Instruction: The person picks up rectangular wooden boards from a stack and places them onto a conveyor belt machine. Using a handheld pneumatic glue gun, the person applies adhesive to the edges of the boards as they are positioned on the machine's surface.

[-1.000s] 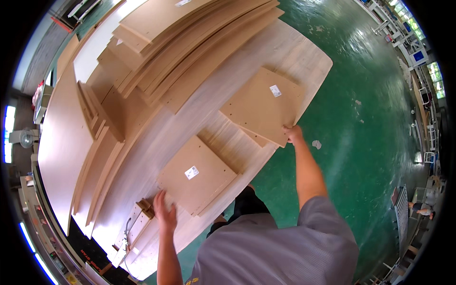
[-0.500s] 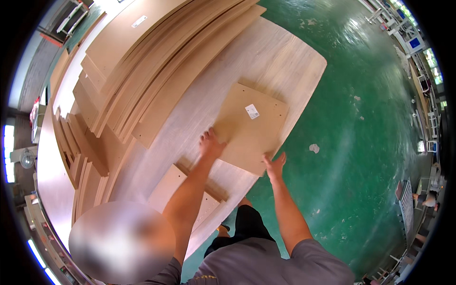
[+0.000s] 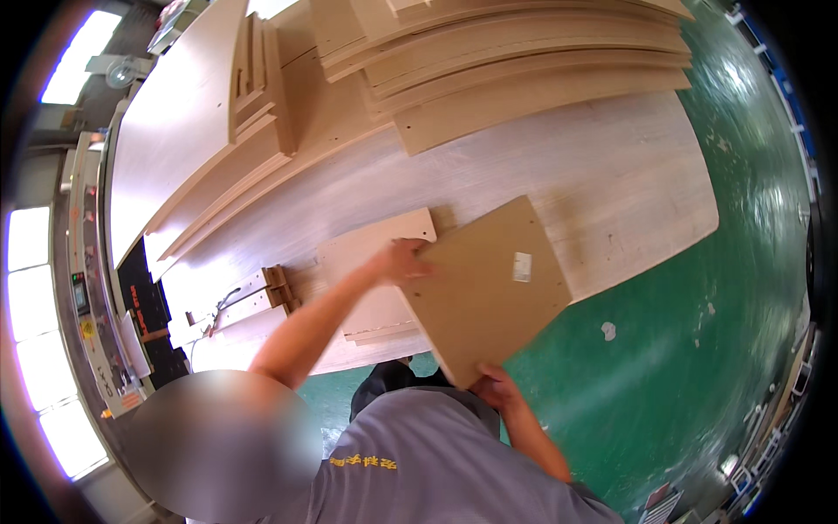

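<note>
Workshop light comes from windows at the far left edge, beside a machine panel with small coloured buttons and yellow and orange stickers; I cannot read what they are for. Next to it a long pale table runs up and to the right, over a green floor.

On the table's left part lie long pale boards, and near its front edge a few short wooden blocks. Further right, a small pale panel with rounded corners lies flat.

Just right of that panel is the left hand. Its fingers are bent over the upper left edge of the brown panel, so it has hold of that edge; how tightly, I cannot tell, because the hand is a little blurred. The brown panel is nearly square and lies turned like a diamond, one corner pointing down toward the person, half over the table edge and partly over the pale panel. From the left hand it extends to the right and downward. A small white rectangular label sits on its face, right of the middle.

The right hand is at the lowest corner, fingers closed around it from below. Both hands touch the panel; the right one is closer to the body.

At the top right, a stack of long boards lies across the table. A small white scrap is on the floor.
</note>
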Demonstrator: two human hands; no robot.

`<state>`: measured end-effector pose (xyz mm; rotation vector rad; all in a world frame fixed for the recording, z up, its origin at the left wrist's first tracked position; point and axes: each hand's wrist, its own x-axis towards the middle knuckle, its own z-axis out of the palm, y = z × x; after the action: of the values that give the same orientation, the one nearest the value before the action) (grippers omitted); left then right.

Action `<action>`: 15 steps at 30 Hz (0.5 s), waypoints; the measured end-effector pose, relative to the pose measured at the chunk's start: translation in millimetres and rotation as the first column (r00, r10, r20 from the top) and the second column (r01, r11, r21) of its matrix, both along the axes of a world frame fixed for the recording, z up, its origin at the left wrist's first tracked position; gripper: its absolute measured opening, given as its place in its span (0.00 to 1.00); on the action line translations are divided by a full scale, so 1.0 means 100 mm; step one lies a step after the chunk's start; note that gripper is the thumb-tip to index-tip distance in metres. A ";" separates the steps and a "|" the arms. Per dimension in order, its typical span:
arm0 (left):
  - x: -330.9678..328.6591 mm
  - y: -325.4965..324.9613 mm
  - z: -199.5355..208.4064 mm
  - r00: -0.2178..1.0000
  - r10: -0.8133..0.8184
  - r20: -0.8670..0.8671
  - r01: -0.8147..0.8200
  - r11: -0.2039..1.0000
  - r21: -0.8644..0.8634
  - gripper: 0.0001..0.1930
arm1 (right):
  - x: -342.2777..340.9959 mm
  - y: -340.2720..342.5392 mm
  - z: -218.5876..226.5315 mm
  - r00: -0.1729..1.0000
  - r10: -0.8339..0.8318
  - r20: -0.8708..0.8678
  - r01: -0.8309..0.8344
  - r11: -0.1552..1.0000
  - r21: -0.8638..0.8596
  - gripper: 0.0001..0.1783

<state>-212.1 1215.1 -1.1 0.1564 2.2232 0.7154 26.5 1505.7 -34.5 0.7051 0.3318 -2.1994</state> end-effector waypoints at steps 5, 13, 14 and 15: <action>-0.23 -1.31 0.48 0.983 0.106 0.152 -0.118 0.990 0.072 0.33 | -0.14 -1.28 -0.13 0.935 0.352 0.033 -0.325 0.892 -0.316 0.25; 0.40 -2.15 -0.59 0.856 0.226 -0.464 -0.375 0.890 -0.259 0.51 | -0.79 -1.65 0.10 0.288 0.813 -0.507 -0.500 0.579 0.644 0.21; 0.63 -1.94 -0.52 0.765 0.404 -0.502 -0.558 0.805 -0.203 0.55 | -0.92 -1.49 -0.07 0.247 0.723 -0.645 -0.022 0.669 0.743 0.22; 1.00 -1.85 -0.65 0.654 0.569 -0.498 -0.723 0.663 -0.193 0.58 | -1.16 -1.33 -0.10 0.270 0.737 -0.620 0.364 0.518 0.774 0.26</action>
<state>-112.1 1029.8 -66.4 -0.8394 2.7908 0.6358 -89.9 1372.6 -44.6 -0.4653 2.1624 -1.7117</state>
